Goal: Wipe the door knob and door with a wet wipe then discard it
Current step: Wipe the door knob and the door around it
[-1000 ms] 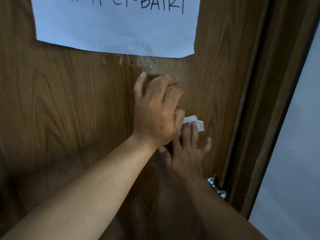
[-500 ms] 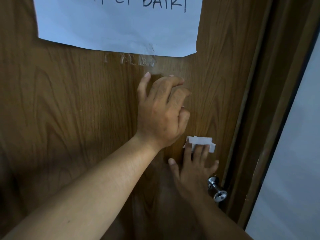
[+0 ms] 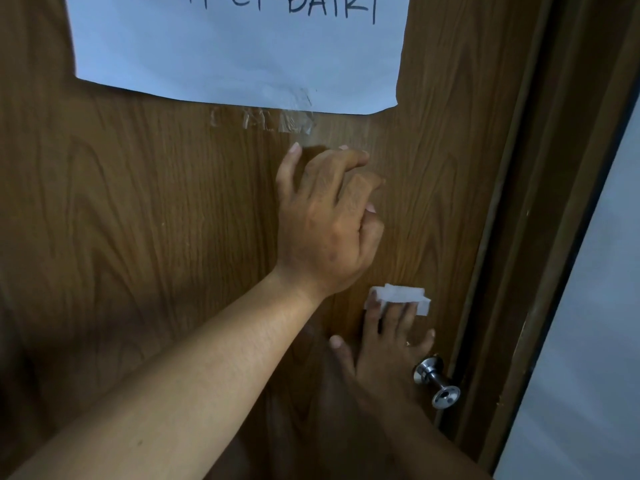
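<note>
A brown wood-grain door [image 3: 138,220] fills the view. My right hand [image 3: 388,344] presses a folded white wet wipe [image 3: 401,297] flat against the door, just above and left of the silver door knob [image 3: 437,382]. The fingers lie spread over the wipe's lower edge. My left hand [image 3: 329,223] rests on the door higher up, fingers curled and fingertips touching the wood, holding nothing. Its forearm crosses in front of my right wrist.
A white paper sheet [image 3: 235,53] with black handwriting is taped to the door above my hands, with tape residue [image 3: 273,121] under it. The dark door frame [image 3: 540,237] runs down the right, and a pale wall [image 3: 595,306] lies beyond it.
My right hand has slid the wipe down and to the right along the door, out from behind the left hand and closer to the knob. The left hand has stayed in place.
</note>
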